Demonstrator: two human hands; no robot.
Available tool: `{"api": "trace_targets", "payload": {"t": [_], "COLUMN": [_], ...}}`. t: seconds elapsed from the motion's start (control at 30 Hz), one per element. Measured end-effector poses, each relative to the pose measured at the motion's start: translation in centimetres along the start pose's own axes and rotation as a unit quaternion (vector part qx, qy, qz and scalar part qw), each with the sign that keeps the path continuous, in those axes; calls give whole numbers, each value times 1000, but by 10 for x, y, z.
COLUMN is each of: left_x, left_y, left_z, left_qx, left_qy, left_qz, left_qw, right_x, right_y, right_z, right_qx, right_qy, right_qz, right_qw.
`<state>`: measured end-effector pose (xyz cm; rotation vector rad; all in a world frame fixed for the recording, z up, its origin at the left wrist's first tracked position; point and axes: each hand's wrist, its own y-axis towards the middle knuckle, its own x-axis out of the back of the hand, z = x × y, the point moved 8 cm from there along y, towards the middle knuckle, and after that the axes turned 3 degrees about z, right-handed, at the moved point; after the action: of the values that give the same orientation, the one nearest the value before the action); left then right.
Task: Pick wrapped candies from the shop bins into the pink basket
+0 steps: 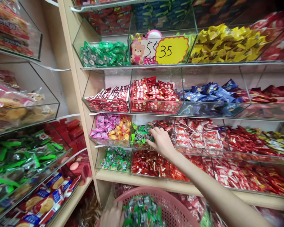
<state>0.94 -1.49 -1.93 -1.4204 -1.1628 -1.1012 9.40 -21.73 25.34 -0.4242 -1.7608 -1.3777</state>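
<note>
My right hand [160, 142] reaches into a clear acrylic bin [153, 143] on the shelf, with its fingers on green-and-silver wrapped sweets [142, 134]. The fingers look spread, and I see no sweet held apart in them. Low in the view, my left hand [112, 216] is at the near rim of a pink plastic basket [172, 206], partly cut off by the frame edge. Its grip is hidden. Inside the basket lies a heap of green-and-silver wrapped sweets [142, 212].
Wooden shelving holds tiers of clear bins with red, blue, yellow and green wrapped sweets. Red-wrapped sweets [191, 134] fill the bins beside my right hand. A yellow price sign [172, 49] reading 35 stands above. Packaged biscuits [44, 198] fill the shelves on the left.
</note>
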Motion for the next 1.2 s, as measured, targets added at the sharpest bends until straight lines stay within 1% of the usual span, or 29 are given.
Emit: {"api": "trace_targets", "payload": {"t": [0.1, 0.17, 0.2, 0.27, 0.33, 0.4, 0.47, 0.57, 0.63, 0.7, 0.73, 0.77, 0.83, 0.93, 1.03, 1.1, 1.13, 1.2], "left_x": [13, 14, 11, 2, -11, -22, -27, -26, -23, -17, -14, -11, -5, 1, 2, 0, -1, -3], "left_y": [5, 5, 4, 1, -2, -5, -8, -10, -10, -10, -10, -9, -9, -10, -12, -13, -13, -13], "left_z": [17, 29, 35, 46, 54, 57, 57, 59, 61, 62, 62, 61, 60, 57, 56, 56, 56, 57], "left_qx": [15, 35, 49, 83, 107, 112, 108, 104, 101, 98, 96, 93, 88, 80, 76, 77, 77, 74], "left_qy": [41, 71, 81, 89, 75, 52, 41, 29, 14, 5, 3, 1, 0, 4, 11, 18, 23, 29], "left_qz": [-53, -76, -78, -58, -11, 41, 69, 76, 72, 62, 57, 54, 52, 48, 41, 43, 45, 48], "left_qw": [998, 994, 992, 991, 991, 991, 991, 991, 992, 993, 994, 994, 995, 996, 996, 996, 996, 996], "right_x": [-10, -16, -19, -23, -24, -20, -11, 9, 20, 24, 21, 15, -6, -49, -88, -106, -112, -122], "right_y": [11, 12, 12, 11, 10, 10, 9, 4, -7, -25, -36, -48, -76, -118, -155, -173, -181, -194], "right_z": [-5, -7, -8, -10, -12, -14, -16, -15, -9, 4, 12, 21, 38, 60, 78, 89, 95, 110], "right_qx": [21, 23, 20, 15, 16, 13, 8, 4, 9, 30, 43, 55, 75, 91, 116, 144, 162, 211], "right_qy": [-16, -18, -18, -15, -2, 19, 47, 81, 96, 112, 122, 136, 171, 219, 231, 222, 214, 197], "right_qz": [33, 53, 60, 69, 62, 41, 11, -41, -61, -53, -36, -13, 53, 167, 263, 301, 311, 311], "right_qw": [999, 998, 998, 997, 998, 999, 999, 996, 993, 992, 991, 989, 981, 957, 930, 916, 912, 905]}}
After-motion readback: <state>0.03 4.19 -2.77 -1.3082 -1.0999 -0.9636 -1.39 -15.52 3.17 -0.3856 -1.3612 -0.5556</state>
